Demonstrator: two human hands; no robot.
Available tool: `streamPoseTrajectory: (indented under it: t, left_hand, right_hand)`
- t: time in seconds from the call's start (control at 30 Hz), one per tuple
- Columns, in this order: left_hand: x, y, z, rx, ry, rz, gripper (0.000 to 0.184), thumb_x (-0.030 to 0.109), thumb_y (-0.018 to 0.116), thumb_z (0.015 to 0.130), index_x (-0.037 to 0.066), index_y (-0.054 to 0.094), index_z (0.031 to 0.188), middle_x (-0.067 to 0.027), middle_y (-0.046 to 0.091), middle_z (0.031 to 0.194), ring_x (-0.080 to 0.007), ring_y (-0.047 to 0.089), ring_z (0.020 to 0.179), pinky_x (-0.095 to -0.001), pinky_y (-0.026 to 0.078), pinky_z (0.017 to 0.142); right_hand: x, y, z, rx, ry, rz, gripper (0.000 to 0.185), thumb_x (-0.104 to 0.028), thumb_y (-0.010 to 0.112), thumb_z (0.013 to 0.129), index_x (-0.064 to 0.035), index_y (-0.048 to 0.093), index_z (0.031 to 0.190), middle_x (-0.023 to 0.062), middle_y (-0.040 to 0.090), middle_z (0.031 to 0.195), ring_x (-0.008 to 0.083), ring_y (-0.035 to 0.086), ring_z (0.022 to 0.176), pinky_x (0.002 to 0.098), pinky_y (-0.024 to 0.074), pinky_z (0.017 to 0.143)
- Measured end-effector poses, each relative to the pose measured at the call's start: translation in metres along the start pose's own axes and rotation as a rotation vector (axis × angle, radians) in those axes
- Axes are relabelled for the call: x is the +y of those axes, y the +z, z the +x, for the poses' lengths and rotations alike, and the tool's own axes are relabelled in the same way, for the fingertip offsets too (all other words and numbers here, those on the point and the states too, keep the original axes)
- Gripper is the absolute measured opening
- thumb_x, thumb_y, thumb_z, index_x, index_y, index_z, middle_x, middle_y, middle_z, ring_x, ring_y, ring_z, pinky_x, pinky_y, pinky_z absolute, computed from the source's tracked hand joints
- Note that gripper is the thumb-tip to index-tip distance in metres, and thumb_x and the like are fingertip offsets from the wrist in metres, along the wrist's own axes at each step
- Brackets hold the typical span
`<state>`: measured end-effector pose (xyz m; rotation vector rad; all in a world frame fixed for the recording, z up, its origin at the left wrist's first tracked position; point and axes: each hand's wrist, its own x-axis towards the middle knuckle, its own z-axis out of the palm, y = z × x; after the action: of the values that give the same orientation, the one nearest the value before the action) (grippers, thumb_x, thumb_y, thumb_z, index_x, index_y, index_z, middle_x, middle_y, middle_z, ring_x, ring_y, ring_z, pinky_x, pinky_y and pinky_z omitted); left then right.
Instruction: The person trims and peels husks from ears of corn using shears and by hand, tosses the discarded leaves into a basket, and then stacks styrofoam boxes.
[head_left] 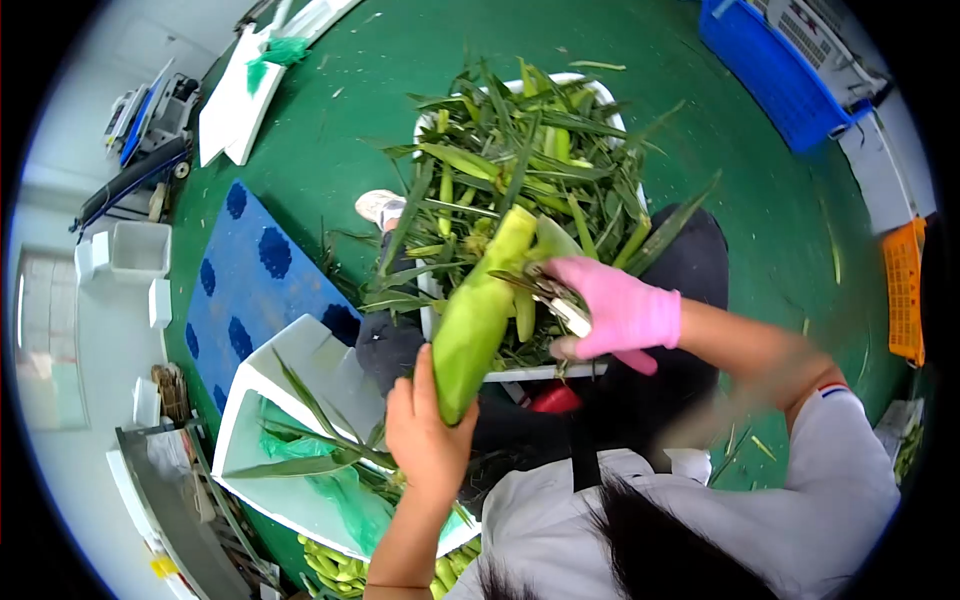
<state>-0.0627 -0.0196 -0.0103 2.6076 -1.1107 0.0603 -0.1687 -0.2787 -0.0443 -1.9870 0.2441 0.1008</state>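
Observation:
My bare left hand is closed around the lower end of a green ear of corn, still in its husk and tilted with its pale cut end up and away. My right hand, in a pink glove, grips a small metal hand tool with a pale handle, just right of the ear. Blur and the fingers hide the tool's exact kind. Beneath both hands stands a white tub heaped with green husks and leaves.
At left, a white foam box holds green netting and long leaves. Several ears of corn lie near it. A blue pallet rests on the green floor. Blue and orange crates stand at right.

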Motion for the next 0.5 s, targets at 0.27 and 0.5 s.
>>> streamPoseTrajectory:
  t: [0.27, 0.5]
  left_hand:
    - [-0.028, -0.006, 0.021, -0.224, 0.058, -0.162, 0.080, 0.012, 0.085, 0.064, 0.008, 0.053, 0.137, -0.0142, 0.065, 0.102, -0.0326, 0.066, 0.088, -0.0394, 0.054, 0.079]
    - [-0.027, 0.021, 0.023, -0.758, -0.605, -1.320, 0.073, 0.034, 0.088, 0.072, 0.001, 0.053, 0.126, -0.0133, 0.066, 0.104, -0.0253, 0.067, 0.090, -0.0388, 0.057, 0.078]
  right_hand:
    - [0.029, 0.016, 0.014, -0.068, 0.034, -0.129, 0.060, -0.039, 0.074, 0.076, 0.0012, 0.061, 0.119, 0.0189, 0.069, 0.087, 0.0338, 0.068, 0.083, 0.0395, 0.0547, 0.078]
    - [0.024, 0.027, -0.019, -0.118, 0.246, 1.161, 0.019, -0.020, 0.066, 0.090, -0.0027, 0.061, 0.093, 0.0008, 0.059, 0.073, 0.0130, 0.058, 0.062, 0.0268, 0.0492, 0.057]
